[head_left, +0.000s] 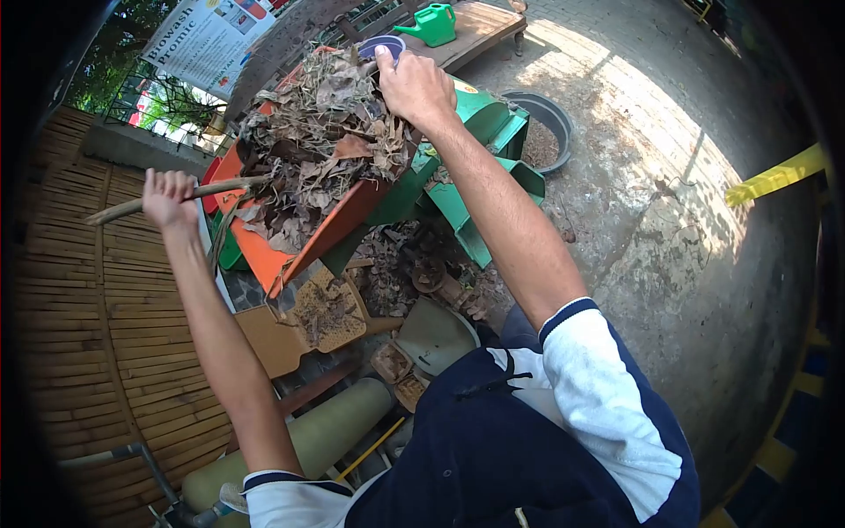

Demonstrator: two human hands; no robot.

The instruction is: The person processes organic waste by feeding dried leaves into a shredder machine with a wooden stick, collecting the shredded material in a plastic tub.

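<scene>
An orange hopper (330,231) on a green machine (480,114) is heaped with dry brown leaves (321,145). My left hand (167,199) is closed around a wooden stick (216,189) whose far end pokes into the leaf pile from the left. My right hand (414,86) reaches over the far side of the pile and grips a small blue-rimmed cup (384,47) at the hopper's top edge.
A green watering can (433,24) sits on a wooden bench behind. A dark round tub (543,128) stands on the concrete to the right. Cardboard pieces (304,321) and a pale roll (330,431) lie below the hopper. Bamboo fencing (79,317) runs along the left.
</scene>
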